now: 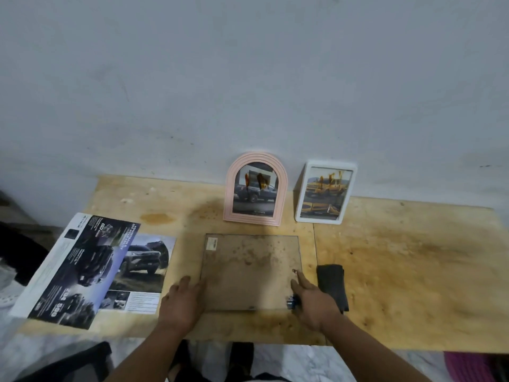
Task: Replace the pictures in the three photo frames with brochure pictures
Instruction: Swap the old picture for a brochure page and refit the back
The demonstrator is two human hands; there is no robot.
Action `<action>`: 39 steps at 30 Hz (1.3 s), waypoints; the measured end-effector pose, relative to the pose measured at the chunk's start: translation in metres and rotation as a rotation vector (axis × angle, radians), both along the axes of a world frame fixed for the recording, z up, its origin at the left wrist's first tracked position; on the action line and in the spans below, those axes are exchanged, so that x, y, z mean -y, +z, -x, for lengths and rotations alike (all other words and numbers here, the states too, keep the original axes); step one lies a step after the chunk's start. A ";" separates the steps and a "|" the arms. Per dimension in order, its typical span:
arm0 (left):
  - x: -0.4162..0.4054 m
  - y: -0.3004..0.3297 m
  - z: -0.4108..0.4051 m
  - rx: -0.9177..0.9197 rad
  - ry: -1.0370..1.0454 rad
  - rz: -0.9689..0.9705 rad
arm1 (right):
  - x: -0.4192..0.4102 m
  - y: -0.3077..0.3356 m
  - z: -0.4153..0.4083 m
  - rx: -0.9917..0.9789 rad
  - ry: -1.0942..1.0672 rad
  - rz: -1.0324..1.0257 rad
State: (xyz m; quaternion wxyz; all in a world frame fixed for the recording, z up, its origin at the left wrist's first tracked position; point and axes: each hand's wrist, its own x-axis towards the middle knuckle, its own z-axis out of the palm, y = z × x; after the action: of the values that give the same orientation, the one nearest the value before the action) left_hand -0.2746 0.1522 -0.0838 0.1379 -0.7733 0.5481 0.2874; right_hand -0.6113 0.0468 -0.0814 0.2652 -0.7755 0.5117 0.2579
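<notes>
Two frames, the pink arched frame (256,188) and the white frame (325,192), already show brochure pictures; the third frame (250,271) lies face down on the table (413,271), my left hand (180,301) resting open at its edge, my right hand (314,301) pinching a back clip

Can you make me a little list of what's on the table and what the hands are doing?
surface: wooden table against a grey wall
flat frame: frame back lying face down in the middle
left hand: left hand touches the frame back's left edge
right hand: right hand at its right edge, fingertip by a small clip; grip unclear
standing frames: pink arched frame and white frame lean on the wall, each showing a vehicle picture
paper: car brochure lies at the left
other: black stand piece beside the right hand
</notes>
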 end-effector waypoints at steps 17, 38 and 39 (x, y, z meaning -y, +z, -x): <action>0.006 0.012 0.011 -0.409 0.446 0.038 | 0.011 -0.016 -0.008 0.679 -1.080 -0.328; 0.058 0.104 -0.041 -0.867 0.655 0.471 | 0.071 0.091 0.021 1.004 -1.056 -0.410; 0.062 0.106 -0.041 -0.858 0.660 0.495 | 0.074 0.090 0.021 1.010 -1.054 -0.390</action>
State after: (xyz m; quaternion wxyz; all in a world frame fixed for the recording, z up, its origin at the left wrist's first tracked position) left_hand -0.2340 0.0904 0.0221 -0.3770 -0.7268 0.3362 0.4655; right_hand -0.6325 -0.0273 0.0088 0.6882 -0.3908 0.5763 -0.2038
